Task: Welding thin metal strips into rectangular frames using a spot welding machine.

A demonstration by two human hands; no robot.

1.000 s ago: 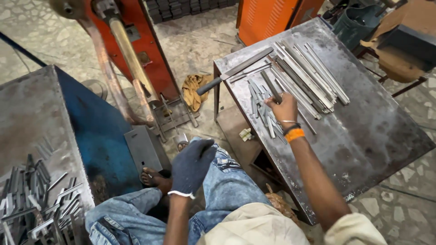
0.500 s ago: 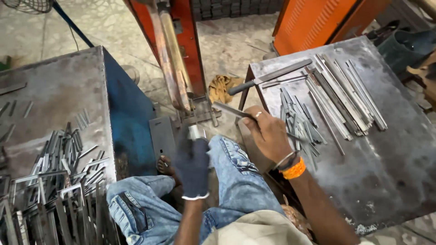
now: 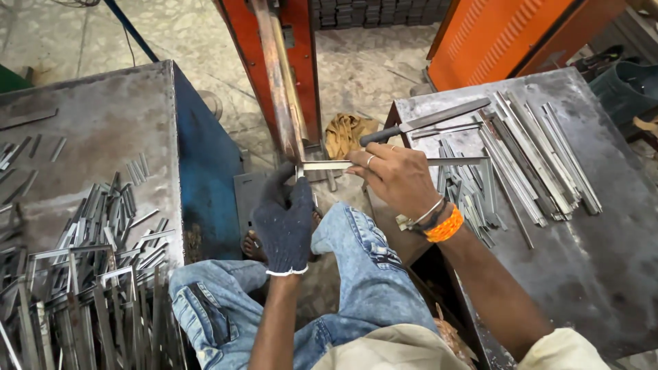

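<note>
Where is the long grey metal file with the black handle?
In the head view, the long grey metal file with the black handle lies on the right-hand grey steel table, at its far left corner, just beyond the bare right hand.

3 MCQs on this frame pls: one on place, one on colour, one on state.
1. Where do the long metal strips lie?
A. on the table at the person's right
B. on the floor by the rag
C. across the person's lap

2. What colour is the band on the right wrist?
A. green
B. orange
C. white

3. What is the right hand doing?
A. resting flat on the table
B. hanging empty
C. holding a thin metal strip level

Key:
1 A: the long metal strips lie on the grey table at the right.
2 B: the wristband is orange.
3 C: the right hand pinches the thin metal strip in its fingers, and the gloved left hand meets the strip's other end by the orange machine.
</note>
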